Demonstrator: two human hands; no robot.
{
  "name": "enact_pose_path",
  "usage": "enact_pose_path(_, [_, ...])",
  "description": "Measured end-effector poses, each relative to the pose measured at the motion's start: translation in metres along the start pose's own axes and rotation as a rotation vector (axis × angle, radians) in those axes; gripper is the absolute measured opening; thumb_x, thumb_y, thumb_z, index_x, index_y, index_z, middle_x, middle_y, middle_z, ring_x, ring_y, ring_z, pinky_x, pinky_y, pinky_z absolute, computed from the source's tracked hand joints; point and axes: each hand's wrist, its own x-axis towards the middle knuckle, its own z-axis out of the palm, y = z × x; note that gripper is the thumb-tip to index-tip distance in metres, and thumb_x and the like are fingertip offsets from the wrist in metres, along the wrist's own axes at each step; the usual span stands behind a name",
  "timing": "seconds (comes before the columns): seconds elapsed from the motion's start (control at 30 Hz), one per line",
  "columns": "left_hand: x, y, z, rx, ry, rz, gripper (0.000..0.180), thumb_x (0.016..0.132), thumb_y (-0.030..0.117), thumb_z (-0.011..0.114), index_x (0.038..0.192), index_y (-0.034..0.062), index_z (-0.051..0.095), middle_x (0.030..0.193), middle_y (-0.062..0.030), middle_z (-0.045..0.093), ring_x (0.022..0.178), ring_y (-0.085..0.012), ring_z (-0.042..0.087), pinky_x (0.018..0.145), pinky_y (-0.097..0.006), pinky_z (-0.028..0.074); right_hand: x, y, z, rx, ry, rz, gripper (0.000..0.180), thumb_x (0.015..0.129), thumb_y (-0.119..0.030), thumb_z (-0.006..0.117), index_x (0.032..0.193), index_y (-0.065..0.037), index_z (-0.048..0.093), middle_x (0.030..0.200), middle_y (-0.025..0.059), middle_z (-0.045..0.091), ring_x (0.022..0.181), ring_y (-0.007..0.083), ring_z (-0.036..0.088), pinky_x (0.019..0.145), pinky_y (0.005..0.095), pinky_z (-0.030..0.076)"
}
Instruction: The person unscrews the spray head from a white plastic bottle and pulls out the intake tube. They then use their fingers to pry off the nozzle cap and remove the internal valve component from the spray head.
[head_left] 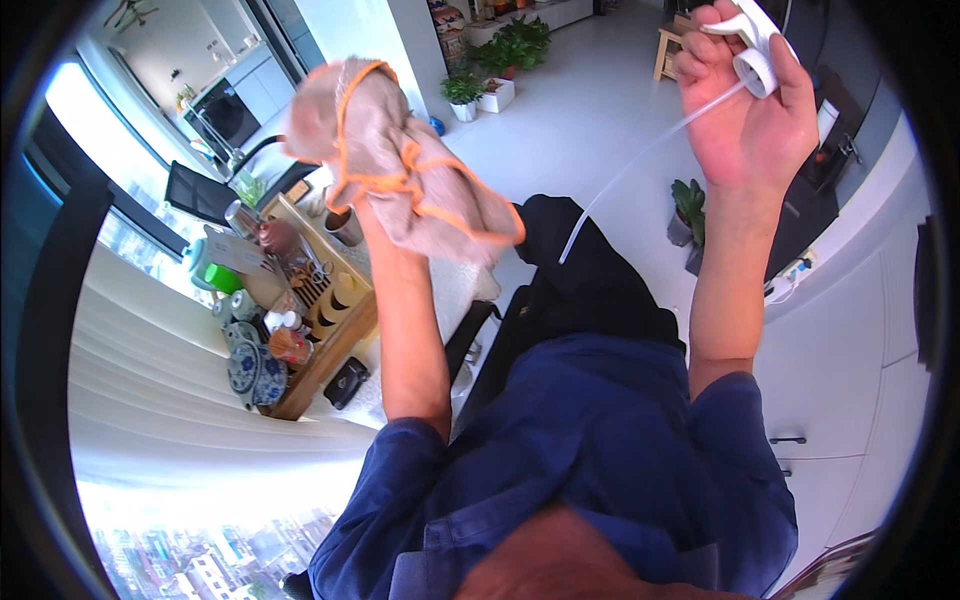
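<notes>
A beige cleaning cloth (415, 175) with orange edging hangs from my raised left hand (312, 112) and drapes over the wrist. Motion blurs this hand, and the cloth covers part of it. On the right, my right hand (750, 125) is lifted with its palm turned toward me, the fingers curled around a white trigger spray head (757, 70). From the spray head's collar a long clear dip tube (655, 140) curves down to the left, its end free in the air. No bottle is attached to it.
At left, a wooden tray table (345, 335) carries blue-and-white pots (255, 372), a green-lidded container (222, 278) and tea tools. A black case (347, 382) lies beside it. Potted plants (515, 48) stand at the back, another plant (688, 212) at right near white cabinets (825, 370).
</notes>
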Motion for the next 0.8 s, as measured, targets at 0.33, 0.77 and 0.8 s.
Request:
enact_pose_path(0.33, [-0.099,0.063,0.078,-1.401,-0.142,-0.666,0.054,0.098,0.047,0.050,0.137,0.0100,0.050,0.139,-0.0102,0.054,0.126,-0.0286,0.052,0.107,-0.048,0.043,0.026,0.051,0.039,-0.001,-0.160,0.371,0.038,0.095,-0.032,0.052,0.107,0.002,0.061,0.091,0.0141,0.068,0.067,0.0190,0.064,0.061,0.0309,0.052])
enact_pose_path(0.77, [-0.092,0.086,0.097,-0.662,-0.047,-0.797,0.033,0.099,0.024,0.049,0.124,0.0038,0.055,0.109,-0.0106,0.065,0.091,-0.0211,0.069,0.075,-0.033,0.059,-0.005,0.122,0.030,-0.597,-0.360,0.598,0.027,0.090,-0.025,0.069,0.105,-0.002,0.067,0.090,0.0070,0.068,0.069,0.0078,0.057,0.059,0.0242,0.046])
enact_pose_path(0.8, [-0.082,0.085,0.097,-0.673,-0.041,-0.809,0.027,0.097,0.018,0.053,0.119,0.0031,0.058,0.101,-0.0089,0.065,0.085,-0.0176,0.068,0.069,-0.030,0.058,-0.005,0.124,0.030,-0.774,-0.411,0.560,0.031,0.090,-0.029,0.069,0.106,-0.003,0.068,0.093,0.0056,0.068,0.075,0.0087,0.060,0.065,0.0248,0.049])
